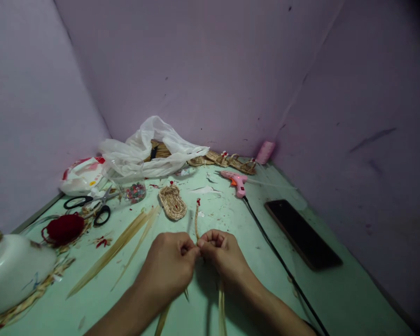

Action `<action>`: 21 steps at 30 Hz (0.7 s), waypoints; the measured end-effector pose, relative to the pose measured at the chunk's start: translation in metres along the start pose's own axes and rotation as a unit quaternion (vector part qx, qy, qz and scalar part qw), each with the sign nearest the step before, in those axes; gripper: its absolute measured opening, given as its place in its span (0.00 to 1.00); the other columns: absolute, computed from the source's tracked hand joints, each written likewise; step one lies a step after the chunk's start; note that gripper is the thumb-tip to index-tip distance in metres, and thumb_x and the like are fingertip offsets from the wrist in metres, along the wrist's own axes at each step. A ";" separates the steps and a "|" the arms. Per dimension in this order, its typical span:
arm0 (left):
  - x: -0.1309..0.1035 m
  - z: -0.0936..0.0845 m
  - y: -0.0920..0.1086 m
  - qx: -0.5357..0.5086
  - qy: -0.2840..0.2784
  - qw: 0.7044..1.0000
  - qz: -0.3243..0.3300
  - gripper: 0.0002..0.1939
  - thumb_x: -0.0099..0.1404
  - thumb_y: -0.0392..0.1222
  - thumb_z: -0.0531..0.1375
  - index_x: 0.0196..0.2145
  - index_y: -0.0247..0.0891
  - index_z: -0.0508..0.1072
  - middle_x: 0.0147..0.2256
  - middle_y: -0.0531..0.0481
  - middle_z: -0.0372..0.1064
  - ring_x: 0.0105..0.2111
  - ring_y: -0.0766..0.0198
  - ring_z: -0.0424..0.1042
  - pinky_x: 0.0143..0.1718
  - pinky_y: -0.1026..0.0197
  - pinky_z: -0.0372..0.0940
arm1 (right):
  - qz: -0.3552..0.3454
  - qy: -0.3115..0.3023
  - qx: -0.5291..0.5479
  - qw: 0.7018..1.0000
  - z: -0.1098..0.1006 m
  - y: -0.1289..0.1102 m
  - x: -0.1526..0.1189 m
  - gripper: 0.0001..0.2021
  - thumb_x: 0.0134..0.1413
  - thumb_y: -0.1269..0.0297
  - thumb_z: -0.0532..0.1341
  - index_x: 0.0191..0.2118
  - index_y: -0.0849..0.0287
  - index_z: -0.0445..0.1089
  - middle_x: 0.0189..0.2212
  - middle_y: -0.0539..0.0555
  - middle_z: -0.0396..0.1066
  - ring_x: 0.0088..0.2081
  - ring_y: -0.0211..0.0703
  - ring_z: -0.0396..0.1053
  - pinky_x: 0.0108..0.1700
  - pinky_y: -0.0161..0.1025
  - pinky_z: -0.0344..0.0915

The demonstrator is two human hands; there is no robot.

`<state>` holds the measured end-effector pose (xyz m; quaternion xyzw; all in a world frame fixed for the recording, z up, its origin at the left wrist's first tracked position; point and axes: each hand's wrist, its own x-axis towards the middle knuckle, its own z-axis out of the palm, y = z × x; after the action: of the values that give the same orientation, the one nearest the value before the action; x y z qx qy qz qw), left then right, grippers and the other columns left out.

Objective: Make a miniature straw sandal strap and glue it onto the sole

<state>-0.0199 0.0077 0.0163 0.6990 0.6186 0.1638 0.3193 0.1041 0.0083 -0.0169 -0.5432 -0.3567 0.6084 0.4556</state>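
Observation:
My left hand (171,263) and my right hand (222,254) meet fingertip to fingertip near the middle of the green table. Both are pinched on a thin braided straw cord (196,220). The cord's upper end stands out beyond the fingers and has a red tie (198,201). Loose flat straw strands (221,310) hang below my right hand, and another strand (163,320) shows beneath my left wrist. Just beyond my hands lies a small woven straw sole (173,202). Flat dry straw strips (117,247) are spread left of my left hand.
Scissors (102,215), red yarn (63,228), a bead tub (135,192) and a white bowl (17,273) are at the left. A plastic bag (150,154) and woven pieces (233,163) lie at the back. A pink glue gun (238,182), its black cord and a phone (303,233) are right.

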 end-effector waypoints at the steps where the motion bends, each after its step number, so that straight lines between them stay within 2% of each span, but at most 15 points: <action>1: -0.005 0.007 0.000 0.027 0.020 0.999 0.020 0.12 0.55 0.42 0.52 0.19 0.35 0.70 0.18 0.48 0.66 0.20 0.63 0.63 0.22 0.63 0.52 | 0.007 0.001 0.019 1.000 0.000 0.001 -0.001 0.06 0.31 0.68 0.61 0.18 0.62 0.62 0.11 0.46 0.62 0.15 0.29 0.54 0.19 0.30 0.47; 3: -0.016 0.019 0.001 0.095 0.041 0.992 0.073 0.12 0.57 0.38 0.50 0.25 0.36 0.72 0.22 0.44 0.69 0.22 0.59 0.66 0.24 0.60 0.53 | 0.029 0.004 0.056 0.998 0.000 0.003 -0.002 0.06 0.31 0.69 0.62 0.18 0.62 0.62 0.11 0.45 0.60 0.15 0.29 0.53 0.19 0.30 0.47; 5: -0.024 0.026 0.002 0.146 0.030 0.982 0.113 0.14 0.55 0.33 0.49 0.32 0.35 0.73 0.26 0.41 0.71 0.23 0.56 0.68 0.26 0.58 0.55 | 0.043 0.003 0.087 0.995 -0.001 0.005 -0.002 0.07 0.31 0.69 0.62 0.18 0.62 0.62 0.11 0.45 0.60 0.14 0.29 0.53 0.19 0.30 0.47; 6: -0.026 0.027 0.003 0.149 0.015 0.980 0.128 0.15 0.54 0.32 0.49 0.34 0.34 0.73 0.28 0.40 0.72 0.24 0.55 0.69 0.26 0.57 0.56 | 0.046 0.000 0.096 0.994 -0.001 0.005 -0.002 0.07 0.32 0.68 0.62 0.18 0.62 0.62 0.11 0.45 0.61 0.14 0.29 0.53 0.18 0.30 0.47; 8: -0.025 0.021 0.004 0.096 0.003 0.985 0.142 0.14 0.54 0.33 0.50 0.32 0.35 0.74 0.28 0.40 0.73 0.25 0.56 0.70 0.27 0.57 0.59 | 0.041 -0.003 0.103 0.994 -0.001 0.006 -0.001 0.07 0.32 0.69 0.62 0.19 0.62 0.62 0.12 0.46 0.62 0.14 0.29 0.54 0.18 0.30 0.48; 10: -0.020 0.009 0.005 -0.015 0.034 0.994 0.100 0.10 0.55 0.38 0.52 0.27 0.36 0.73 0.24 0.43 0.72 0.24 0.58 0.70 0.27 0.60 0.60 | 0.038 -0.008 0.099 0.994 0.000 0.005 -0.001 0.06 0.33 0.69 0.61 0.19 0.61 0.62 0.11 0.45 0.61 0.13 0.28 0.53 0.18 0.29 0.47; 12: -0.010 -0.001 0.004 -0.128 0.061 0.990 -0.023 0.10 0.54 0.42 0.54 0.27 0.35 0.73 0.18 0.48 0.69 0.19 0.62 0.67 0.22 0.62 0.60 | 0.041 -0.023 0.088 0.995 0.001 0.004 -0.002 0.06 0.34 0.68 0.61 0.19 0.61 0.62 0.09 0.43 0.58 0.12 0.27 0.49 0.17 0.29 0.44; 14: 0.000 -0.007 0.001 -0.231 -0.033 0.962 -0.140 0.11 0.54 0.42 0.53 0.29 0.33 0.72 0.10 0.53 0.62 0.10 0.65 0.60 0.14 0.64 0.55 | 0.047 -0.043 0.076 0.995 0.003 0.003 -0.004 0.07 0.35 0.67 0.61 0.19 0.61 0.61 0.08 0.42 0.54 0.11 0.26 0.45 0.16 0.29 0.40; 15: 0.004 -0.007 -0.001 -0.277 -0.085 0.943 -0.163 0.10 0.53 0.41 0.54 0.27 0.32 0.71 0.10 0.53 0.61 0.10 0.67 0.59 0.13 0.66 0.54 | 0.048 -0.049 0.070 0.995 0.004 0.003 -0.005 0.07 0.35 0.67 0.62 0.18 0.61 0.61 0.07 0.42 0.54 0.11 0.26 0.45 0.15 0.30 0.39; 16: 0.007 -0.007 -0.004 -0.312 -0.127 0.925 -0.174 0.09 0.52 0.40 0.54 0.24 0.31 0.70 0.09 0.53 0.61 0.09 0.68 0.59 0.13 0.67 0.54 | 0.048 -0.052 0.069 0.995 0.005 0.003 -0.006 0.08 0.35 0.67 0.62 0.18 0.61 0.61 0.08 0.42 0.55 0.11 0.26 0.46 0.16 0.30 0.39; 18: 0.011 -0.003 -0.007 -0.345 -0.154 0.911 -0.164 0.08 0.50 0.39 0.55 0.18 0.31 0.67 0.10 0.51 0.62 0.11 0.69 0.60 0.14 0.67 0.56 | 0.047 -0.052 0.068 0.995 0.006 0.004 -0.007 0.07 0.34 0.67 0.62 0.19 0.62 0.62 0.10 0.45 0.59 0.13 0.28 0.50 0.16 0.30 0.41; 21: 0.012 0.000 -0.009 -0.300 -0.132 0.934 -0.145 0.07 0.48 0.37 0.55 0.16 0.33 0.65 0.09 0.54 0.59 0.09 0.70 0.57 0.12 0.68 0.54 | 0.043 -0.049 0.054 0.996 0.006 0.005 -0.007 0.07 0.34 0.67 0.62 0.20 0.62 0.63 0.12 0.46 0.62 0.13 0.28 0.52 0.16 0.30 0.43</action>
<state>-0.0251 0.0201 0.0085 0.4887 0.5874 0.1996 0.6134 0.0970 0.0003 -0.0187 -0.5021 -0.3215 0.6718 0.4395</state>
